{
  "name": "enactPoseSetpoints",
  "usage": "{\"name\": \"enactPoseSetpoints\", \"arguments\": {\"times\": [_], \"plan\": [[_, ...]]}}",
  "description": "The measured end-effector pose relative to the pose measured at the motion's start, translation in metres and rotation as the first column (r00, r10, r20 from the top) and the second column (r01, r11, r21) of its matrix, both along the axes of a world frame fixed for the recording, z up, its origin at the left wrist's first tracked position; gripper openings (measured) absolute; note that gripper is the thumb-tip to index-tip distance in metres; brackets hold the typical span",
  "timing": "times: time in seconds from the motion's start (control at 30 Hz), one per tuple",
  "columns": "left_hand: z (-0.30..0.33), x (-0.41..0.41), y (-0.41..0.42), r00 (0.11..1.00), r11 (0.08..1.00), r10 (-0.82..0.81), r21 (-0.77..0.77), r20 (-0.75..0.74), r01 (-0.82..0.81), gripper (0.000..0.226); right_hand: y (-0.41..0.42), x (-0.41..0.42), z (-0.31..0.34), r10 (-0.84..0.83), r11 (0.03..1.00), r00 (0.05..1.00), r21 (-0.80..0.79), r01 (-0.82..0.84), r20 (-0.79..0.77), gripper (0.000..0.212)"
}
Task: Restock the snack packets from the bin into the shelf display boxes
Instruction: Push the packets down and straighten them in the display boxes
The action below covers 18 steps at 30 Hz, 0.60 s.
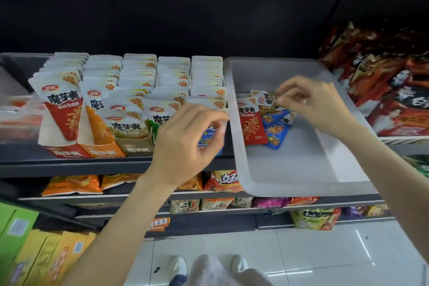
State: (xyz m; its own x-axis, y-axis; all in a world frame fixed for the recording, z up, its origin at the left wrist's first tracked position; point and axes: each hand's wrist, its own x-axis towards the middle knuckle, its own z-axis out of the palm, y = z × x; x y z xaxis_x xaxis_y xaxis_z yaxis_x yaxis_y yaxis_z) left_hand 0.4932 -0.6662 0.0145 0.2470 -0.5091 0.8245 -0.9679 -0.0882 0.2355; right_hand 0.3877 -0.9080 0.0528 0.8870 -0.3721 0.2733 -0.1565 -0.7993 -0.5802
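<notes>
Floor [325,258]: pale tiles nearest the viewer; the person's shoes are visible at the bottom edge.
Lower shelves [209,195]: stocked with assorted bags, not part of this job as far as can be judged.
Left hand [185,144]: raised in front of the blue display box, fingers curled, thumb and fingertips close together. A blue packet [209,137] shows just behind the fingers; whether the hand grips it or it merely stands in its box, I cannot tell.
Right hand [311,102]: inside the bin, fingers pinched down on the upper edge of a packet in the heap; the pinch appears closed on it, though motion blur limits certainty.
Bin [290,183]: translucent white tray resting on the shelf, right of the display boxes, mostly emptied.
Remaining packets [262,121]: a small heap at the bin's far left corner, one red, several blue, others partly hidden.
Handling, judged: light, thin foil pouches, limp and slick; the flat sealed top edge is the sound place to pinch.
Display boxes [130,104]: five rows on the shelf, red, orange, brown, green, blue; all look well filled.
Far right [383,72]: dark red bags, unrelated.
</notes>
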Motion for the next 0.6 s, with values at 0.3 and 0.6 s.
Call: {"name": "enactPoseSetpoints", "arguments": {"times": [0.3, 0.6], "plan": [[-0.014, -0.018, -0.029, 0.997, 0.894, 0.065, 0.441, 0.032, -0.072, 0.034, -0.034, -0.005, -0.075, 0.118, 0.871, 0.624, -0.222, -0.439, -0.773, 0.052], [0.008, -0.022, -0.056, 0.988, 0.866, -0.097, 0.499, 0.12, 0.024, 0.03, -0.054, -0.011, -0.065, 0.02, 0.88, 0.749, -0.344, -0.328, -0.662, 0.046]]}}
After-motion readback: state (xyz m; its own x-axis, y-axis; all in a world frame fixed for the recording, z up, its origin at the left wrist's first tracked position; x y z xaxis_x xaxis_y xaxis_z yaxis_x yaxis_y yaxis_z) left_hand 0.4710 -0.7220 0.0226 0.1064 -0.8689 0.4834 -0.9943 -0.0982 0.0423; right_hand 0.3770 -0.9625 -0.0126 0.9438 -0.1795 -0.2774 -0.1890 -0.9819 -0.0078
